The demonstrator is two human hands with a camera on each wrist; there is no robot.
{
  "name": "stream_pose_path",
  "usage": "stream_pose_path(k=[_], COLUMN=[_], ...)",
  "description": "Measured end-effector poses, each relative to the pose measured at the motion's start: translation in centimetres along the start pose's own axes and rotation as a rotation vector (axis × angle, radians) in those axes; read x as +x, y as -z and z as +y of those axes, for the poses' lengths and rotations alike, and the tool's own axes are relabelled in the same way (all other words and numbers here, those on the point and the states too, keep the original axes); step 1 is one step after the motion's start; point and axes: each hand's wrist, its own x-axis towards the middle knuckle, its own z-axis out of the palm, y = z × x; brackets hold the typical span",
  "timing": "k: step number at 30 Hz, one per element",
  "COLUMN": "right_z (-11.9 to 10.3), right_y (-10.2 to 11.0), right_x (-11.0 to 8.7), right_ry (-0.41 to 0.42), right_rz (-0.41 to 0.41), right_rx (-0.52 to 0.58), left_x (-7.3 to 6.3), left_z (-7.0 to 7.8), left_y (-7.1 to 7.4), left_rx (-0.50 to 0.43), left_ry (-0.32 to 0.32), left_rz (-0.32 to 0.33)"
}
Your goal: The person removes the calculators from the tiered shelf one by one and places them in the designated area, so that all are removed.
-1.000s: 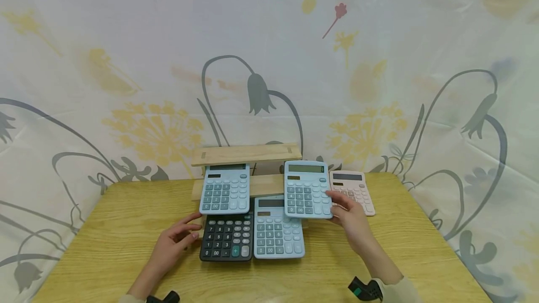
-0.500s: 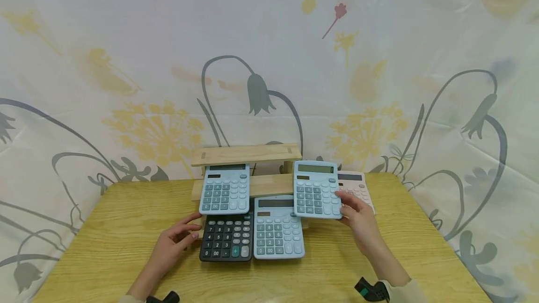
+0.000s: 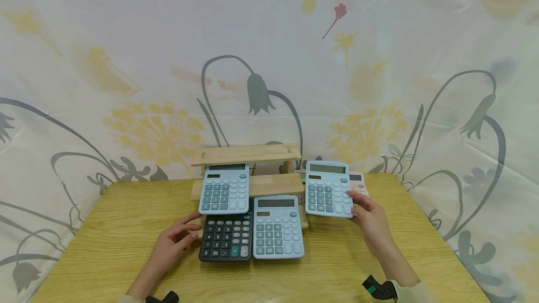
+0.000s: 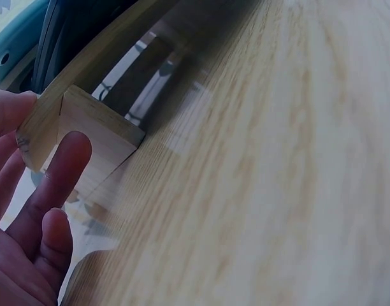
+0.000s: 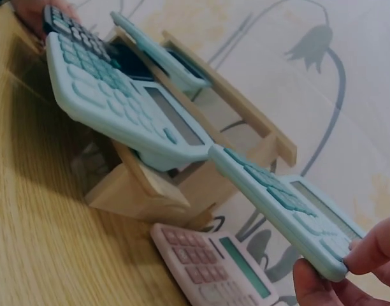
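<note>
In the head view my right hand (image 3: 372, 221) pinches a light blue calculator (image 3: 328, 188) by its lower right edge, to the right of a wooden rack (image 3: 248, 154). The right wrist view shows this raised calculator (image 5: 281, 207) with my thumb and fingers at its corner. Loosely bent, my left hand (image 3: 170, 244) rests its fingertips against the rack's left end, beside a black calculator (image 3: 226, 238). The left wrist view shows my fingers (image 4: 58, 169) at the end of a wooden board (image 4: 39, 137). Light blue calculators stand on the upper shelf (image 3: 225, 190) and lower shelf (image 3: 278, 228).
A pink calculator (image 3: 360, 183) leans behind the held one, at the right. Another pink calculator (image 5: 214, 268) stands near the rack's right end in the right wrist view. The wooden table (image 3: 126, 209) reaches back to a flower-print cloth (image 3: 269, 36).
My right hand has moved right with the light blue calculator, away from the rack. It uncovers the lower light blue calculator and covers more of the pink one. My left hand stays still.
</note>
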Motion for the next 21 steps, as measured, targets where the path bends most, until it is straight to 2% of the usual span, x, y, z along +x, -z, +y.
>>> stream_pose_path(k=[9, 21], right_z=[1.2, 1.9], right_y=[1.9, 5.5], right_x=[0.6, 1.7], right_ry=[-0.038, -0.072], right_rz=[0.048, 0.143], right_rx=[-0.076, -0.074], left_x=[0.0, 0.0], left_z=[0.0, 0.1], left_y=[0.0, 0.0], left_rx=[-0.014, -0.007], left_ry=[0.003, -0.005], left_rz=[-0.002, -0.007])
